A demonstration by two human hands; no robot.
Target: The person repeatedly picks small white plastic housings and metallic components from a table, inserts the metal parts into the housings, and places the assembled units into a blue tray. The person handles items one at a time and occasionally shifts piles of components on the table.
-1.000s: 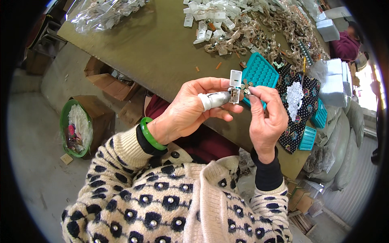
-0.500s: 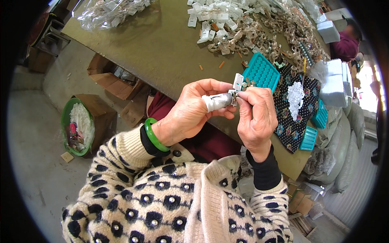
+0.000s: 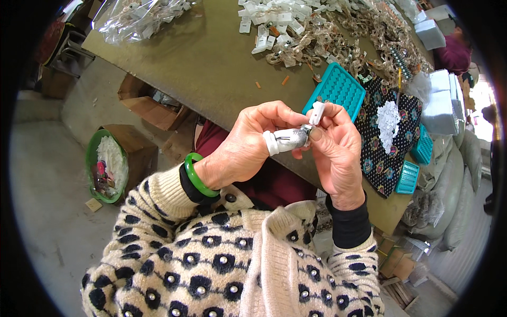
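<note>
A small white plastic piece (image 3: 317,112) stands up between the fingertips of my two hands, in front of my chest. My right hand (image 3: 338,158) pinches it with thumb and fingers from the right. From the left, my left hand (image 3: 240,145) closes in, its thumb covered by a white, grey-smudged finger sleeve (image 3: 289,140). Its fingertips meet a small dark and metallic bit at the white piece's lower end; what that bit is, my fingers partly hide. Just beyond my hands lies a teal tray (image 3: 343,92) with rows of round hollows.
White plastic pieces (image 3: 282,16) and tangled clear cords (image 3: 338,39) heap on the table (image 3: 211,68). White flakes (image 3: 388,124) lie on a dark patterned cloth (image 3: 374,169). Two smaller teal trays are at the right edge. A green basin (image 3: 90,153) stands on the floor at left.
The white piece has come upright and closed-looking; half a second ago it had an open flap. My right hand has turned, its fingers now behind the piece.
</note>
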